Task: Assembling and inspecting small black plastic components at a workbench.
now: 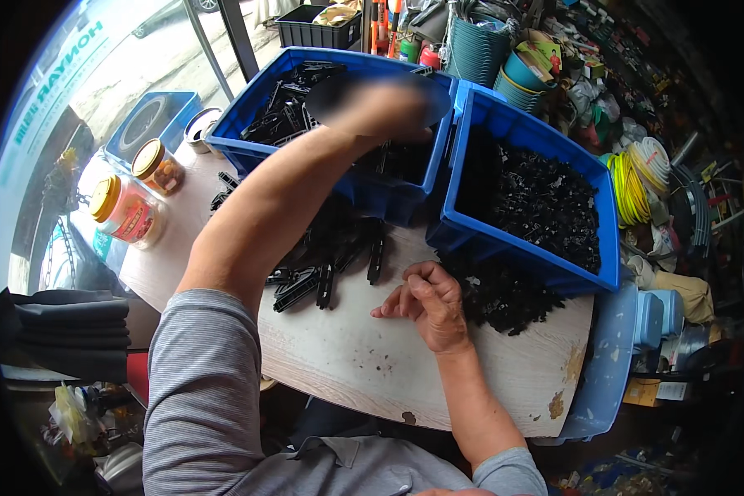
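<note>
My left hand point(388, 112) reaches over the left blue bin point(347, 180), which holds long black plastic parts point(285, 107). A blurred patch covers part of this hand, so its fingers and anything in them are hidden. Just above the table point(339, 355), my right hand point(432, 307) is bent, with fingers curled in toward the thumb; whatever they may hold is too small to make out. Beside it lies a heap of small black plastic pieces point(512, 302). Several long black slotted strips point(302, 285) lie loose under my left forearm.
On the right, another blue bin point(527, 263) is filled with small black pieces. Two yellow-lidded jars point(128, 217) stand at the table's left side, near an open can point(200, 126). Beyond the right edge are yellow hose coils point(630, 190) and a translucent blue tub point(601, 372).
</note>
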Action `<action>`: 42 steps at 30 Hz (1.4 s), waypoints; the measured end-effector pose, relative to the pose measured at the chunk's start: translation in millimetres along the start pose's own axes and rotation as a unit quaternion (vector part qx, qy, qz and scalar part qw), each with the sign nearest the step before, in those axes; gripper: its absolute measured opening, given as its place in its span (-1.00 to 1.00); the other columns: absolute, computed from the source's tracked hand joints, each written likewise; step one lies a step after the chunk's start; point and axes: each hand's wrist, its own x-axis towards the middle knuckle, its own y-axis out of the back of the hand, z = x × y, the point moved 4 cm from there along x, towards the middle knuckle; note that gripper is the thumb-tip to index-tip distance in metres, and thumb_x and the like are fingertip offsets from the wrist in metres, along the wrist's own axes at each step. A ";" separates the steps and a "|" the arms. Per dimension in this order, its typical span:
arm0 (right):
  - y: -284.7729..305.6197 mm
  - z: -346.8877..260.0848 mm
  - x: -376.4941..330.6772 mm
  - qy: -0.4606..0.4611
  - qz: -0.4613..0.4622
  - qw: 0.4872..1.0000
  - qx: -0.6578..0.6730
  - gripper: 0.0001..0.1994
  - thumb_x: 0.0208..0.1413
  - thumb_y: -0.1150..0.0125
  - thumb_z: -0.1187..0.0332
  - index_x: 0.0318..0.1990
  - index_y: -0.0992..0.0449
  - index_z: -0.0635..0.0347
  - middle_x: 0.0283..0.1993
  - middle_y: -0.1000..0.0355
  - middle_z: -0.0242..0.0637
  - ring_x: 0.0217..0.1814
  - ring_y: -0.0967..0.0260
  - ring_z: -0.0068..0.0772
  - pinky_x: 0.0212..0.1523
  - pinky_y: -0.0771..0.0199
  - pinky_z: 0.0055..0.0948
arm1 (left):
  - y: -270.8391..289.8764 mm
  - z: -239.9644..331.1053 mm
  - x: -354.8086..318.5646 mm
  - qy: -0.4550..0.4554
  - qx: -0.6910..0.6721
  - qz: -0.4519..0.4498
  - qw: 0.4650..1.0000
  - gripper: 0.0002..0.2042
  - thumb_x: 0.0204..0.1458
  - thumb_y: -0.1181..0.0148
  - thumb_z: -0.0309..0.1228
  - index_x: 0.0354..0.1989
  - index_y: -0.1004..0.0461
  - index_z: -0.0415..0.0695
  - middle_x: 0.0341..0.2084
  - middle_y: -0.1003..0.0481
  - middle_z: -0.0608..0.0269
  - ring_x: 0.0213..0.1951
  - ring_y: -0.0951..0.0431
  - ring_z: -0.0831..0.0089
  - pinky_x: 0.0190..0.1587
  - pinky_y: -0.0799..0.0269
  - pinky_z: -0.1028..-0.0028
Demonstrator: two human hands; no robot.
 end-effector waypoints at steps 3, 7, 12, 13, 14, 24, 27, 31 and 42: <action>0.9 0.9 -0.7 -0.003 0.007 1.000 0.011 -0.84 0.28 -0.08 0.32 -0.11 -0.43 0.19 -0.57 -0.37 -0.31 -0.37 -0.54 -0.25 -0.12 -0.66 0.13 | -5.6 -4.0 -2.6 -0.015 -0.025 0.028 0.999 -0.29 -0.02 -0.10 0.18 0.34 -0.29 0.21 0.18 -0.37 -0.20 0.22 -0.40 -0.11 0.15 -0.39 -0.02; -1.7 1.3 0.1 -0.005 0.010 1.000 -0.002 -0.85 0.29 -0.06 0.32 -0.11 -0.43 0.18 -0.59 -0.36 -0.31 -0.39 -0.53 -0.26 -0.14 -0.66 0.12 | -7.9 -16.3 -0.6 -0.044 -0.056 0.055 0.996 -0.34 -0.09 -0.24 0.05 0.26 -0.39 0.20 0.01 -0.53 -0.05 0.05 -0.56 0.01 0.05 -0.52 0.14; 3.5 -0.9 -1.7 0.005 0.027 1.000 -0.006 -0.85 0.28 -0.08 0.31 -0.12 -0.43 0.17 -0.62 -0.33 -0.32 -0.43 -0.50 -0.26 -0.18 -0.66 0.13 | -4.2 -0.5 -5.7 -0.011 -0.048 0.027 0.998 -0.37 -0.03 -0.23 0.04 0.30 -0.35 0.32 0.09 -0.50 0.03 0.10 -0.54 0.11 0.12 -0.46 0.18; 0.4 -0.1 -1.5 0.002 0.017 1.000 -0.003 -0.85 0.28 -0.08 0.31 -0.12 -0.43 0.17 -0.62 -0.33 -0.32 -0.43 -0.50 -0.26 -0.18 -0.66 0.13 | -7.0 -3.7 -6.7 -0.012 -0.047 0.030 0.998 -0.36 -0.03 -0.25 0.01 0.31 -0.32 0.36 0.16 -0.43 -0.01 0.16 -0.50 0.11 0.16 -0.43 0.19; -1.0 0.5 -1.1 0.004 0.019 1.000 -0.006 -0.84 0.27 -0.09 0.31 -0.12 -0.43 0.17 -0.62 -0.33 -0.31 -0.43 -0.50 -0.26 -0.18 -0.66 0.14 | -10.0 -8.1 -6.0 -0.021 -0.059 0.048 0.997 -0.38 -0.04 -0.25 -0.03 0.29 -0.35 0.35 0.11 -0.47 0.01 0.13 -0.52 0.11 0.14 -0.45 0.19; -4.7 0.3 -1.0 0.006 0.023 1.000 0.004 -0.85 0.29 -0.13 0.32 -0.14 -0.43 0.21 -0.59 -0.30 -0.35 -0.44 -0.50 -0.34 -0.17 -0.69 0.04 | -7.8 -19.8 -3.2 -0.028 -0.097 0.131 0.986 -0.59 -0.10 -0.22 -0.29 0.01 -0.57 0.23 -0.19 -0.63 0.17 -0.08 -0.64 0.18 -0.01 -0.57 0.22; -2.3 0.4 -0.6 0.007 0.029 1.000 -0.004 -0.85 0.28 -0.11 0.31 -0.13 -0.42 0.19 -0.61 -0.32 -0.33 -0.44 -0.50 -0.31 -0.18 -0.68 0.08 | 2.2 -20.0 -10.4 -0.026 -0.085 0.156 0.984 -0.56 -0.07 -0.24 -0.27 0.08 -0.56 0.11 -0.05 -0.58 0.14 0.02 -0.58 0.16 0.07 -0.53 0.21; -3.1 0.2 -0.4 0.015 0.016 1.000 -0.017 -0.85 0.28 -0.09 0.31 -0.13 -0.42 0.18 -0.61 -0.33 -0.31 -0.43 -0.51 -0.28 -0.20 -0.68 0.11 | 9.1 -23.4 -32.9 -0.065 -0.111 0.195 0.972 -0.57 -0.07 -0.28 -0.27 0.05 -0.56 0.02 -0.16 -0.57 0.06 -0.04 -0.58 0.08 0.00 -0.52 0.17; 1.0 1.9 0.6 0.011 0.015 1.000 -0.016 -0.84 0.29 -0.09 0.30 -0.13 -0.43 0.19 -0.61 -0.31 -0.32 -0.43 -0.51 -0.29 -0.20 -0.68 0.12 | 30.7 -46.5 -148.1 -0.101 -0.254 0.367 0.889 -0.73 0.02 -0.27 -0.55 -0.07 -0.58 -0.13 -0.20 -0.54 0.07 -0.18 -0.61 0.21 -0.09 -0.51 0.39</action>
